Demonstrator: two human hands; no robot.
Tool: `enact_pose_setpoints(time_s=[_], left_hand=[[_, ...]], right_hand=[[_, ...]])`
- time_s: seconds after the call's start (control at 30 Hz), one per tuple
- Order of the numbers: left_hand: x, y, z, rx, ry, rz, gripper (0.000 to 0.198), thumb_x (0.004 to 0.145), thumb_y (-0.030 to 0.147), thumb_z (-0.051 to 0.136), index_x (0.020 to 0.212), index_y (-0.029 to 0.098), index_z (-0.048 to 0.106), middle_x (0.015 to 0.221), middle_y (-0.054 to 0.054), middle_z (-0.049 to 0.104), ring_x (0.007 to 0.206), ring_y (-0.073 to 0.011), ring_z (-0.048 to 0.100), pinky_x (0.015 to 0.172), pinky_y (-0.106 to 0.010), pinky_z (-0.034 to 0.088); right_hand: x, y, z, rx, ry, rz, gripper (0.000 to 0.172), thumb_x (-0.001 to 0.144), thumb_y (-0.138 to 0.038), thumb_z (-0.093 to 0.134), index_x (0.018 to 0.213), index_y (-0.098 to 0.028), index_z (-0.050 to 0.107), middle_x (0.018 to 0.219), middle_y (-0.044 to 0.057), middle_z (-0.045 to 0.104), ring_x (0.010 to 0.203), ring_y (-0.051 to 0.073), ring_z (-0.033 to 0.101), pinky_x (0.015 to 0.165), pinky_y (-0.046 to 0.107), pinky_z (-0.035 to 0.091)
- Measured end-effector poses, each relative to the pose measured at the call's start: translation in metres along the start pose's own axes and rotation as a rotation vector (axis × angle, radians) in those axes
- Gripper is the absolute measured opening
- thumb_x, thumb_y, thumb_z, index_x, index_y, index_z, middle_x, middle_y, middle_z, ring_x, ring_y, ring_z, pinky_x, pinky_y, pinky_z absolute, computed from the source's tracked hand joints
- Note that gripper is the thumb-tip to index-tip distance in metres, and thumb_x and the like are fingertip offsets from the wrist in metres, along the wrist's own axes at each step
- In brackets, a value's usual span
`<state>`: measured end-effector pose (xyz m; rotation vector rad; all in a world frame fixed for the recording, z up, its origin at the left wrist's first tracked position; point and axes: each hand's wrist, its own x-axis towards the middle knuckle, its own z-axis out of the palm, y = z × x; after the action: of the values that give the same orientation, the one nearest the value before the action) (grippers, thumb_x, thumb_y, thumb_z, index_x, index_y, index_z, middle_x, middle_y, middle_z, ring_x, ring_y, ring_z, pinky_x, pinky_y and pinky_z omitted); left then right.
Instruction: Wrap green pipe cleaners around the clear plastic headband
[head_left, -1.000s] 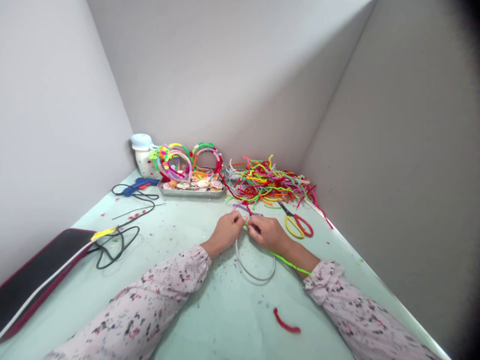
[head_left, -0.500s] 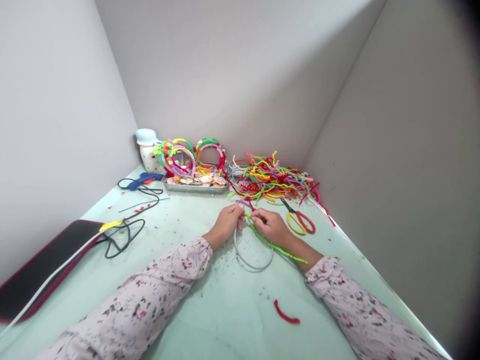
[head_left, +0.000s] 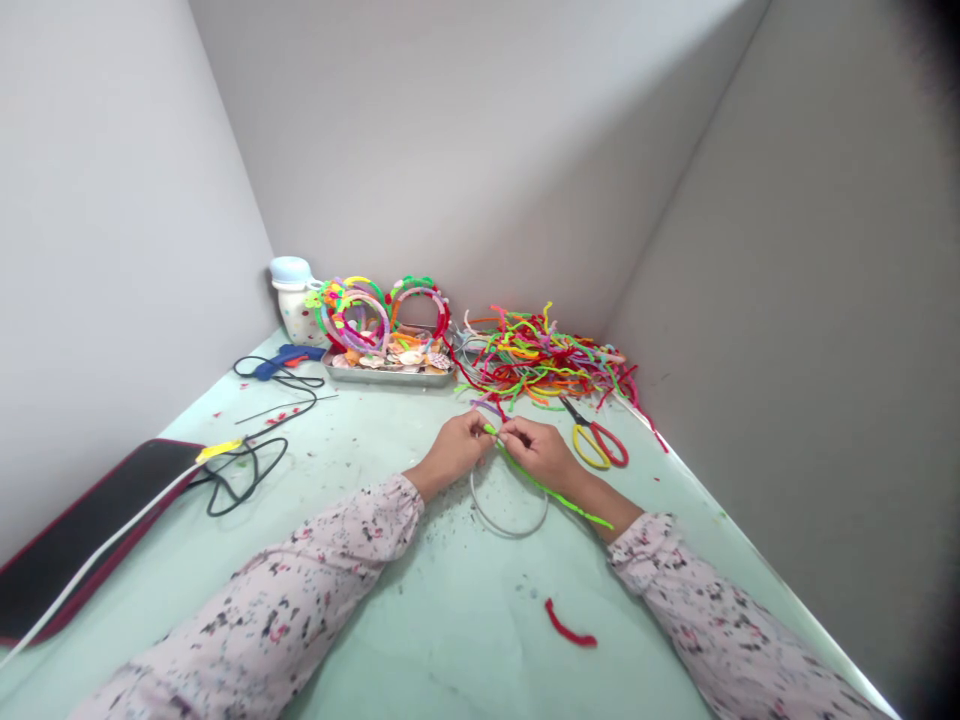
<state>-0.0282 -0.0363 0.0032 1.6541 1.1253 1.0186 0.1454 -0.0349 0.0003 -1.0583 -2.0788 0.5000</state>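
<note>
My left hand [head_left: 459, 447] and my right hand [head_left: 537, 452] are close together at the top of a thin grey headband hoop [head_left: 508, 522], which hangs below them over the green tabletop [head_left: 465, 610]. My left fingers pinch the hoop. My right fingers pinch a lime green pipe cleaner [head_left: 547, 487] at the band, and its free end trails down to the right past my right wrist. A short purple pipe cleaner [head_left: 487, 407] lies just beyond my left fingers. My fingers hide the band's top.
A heap of multicoloured pipe cleaners [head_left: 540, 355] and yellow-and-red scissors [head_left: 598, 445] lie beyond my right hand. Farther left are decorated headbands [head_left: 382, 315], a metal tray [head_left: 390, 373], a white jar [head_left: 294, 312], a blue glue gun [head_left: 283, 361], black cords [head_left: 255, 478] and a dark mat [head_left: 97, 520].
My hands have drawn closer together at the top of the hoop. The green pipe cleaner now runs from my right fingers along the band, lying slightly differently than before.
</note>
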Motion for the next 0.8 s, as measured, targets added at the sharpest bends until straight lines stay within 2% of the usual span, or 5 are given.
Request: enact_pose_setpoints(time_s=[0.57,0.8], left_hand=[[-0.0043,-0.0019,0.0024,0.063,0.06,0.042,0.005,0.074,0.021,0.053,0.076,0.016,0.055,0.06,0.005,0.051,0.045,-0.0058,0.048,0.048,-0.018,0.036],[-0.004,-0.0032,0.0032,0.053,0.092,0.06,0.015,0.074,0.019,0.053,0.089,0.018,0.058,0.065,0.005,0.052,0.046,-0.0058,0.047,0.046,-0.018,0.035]], right_hand=[[0.002,-0.0023,-0.0027,0.078,-0.056,0.078,0.019,0.085,-0.031,0.048,0.079,-0.019,0.061,0.06,-0.003,0.052,0.055,0.011,0.044,0.055,0.022,0.034],[0.0025,-0.0061,-0.0044,0.071,-0.057,0.073,0.018,0.084,-0.029,0.048,0.076,-0.018,0.061,0.059,-0.003,0.053,0.055,0.012,0.046,0.055,0.022,0.035]])
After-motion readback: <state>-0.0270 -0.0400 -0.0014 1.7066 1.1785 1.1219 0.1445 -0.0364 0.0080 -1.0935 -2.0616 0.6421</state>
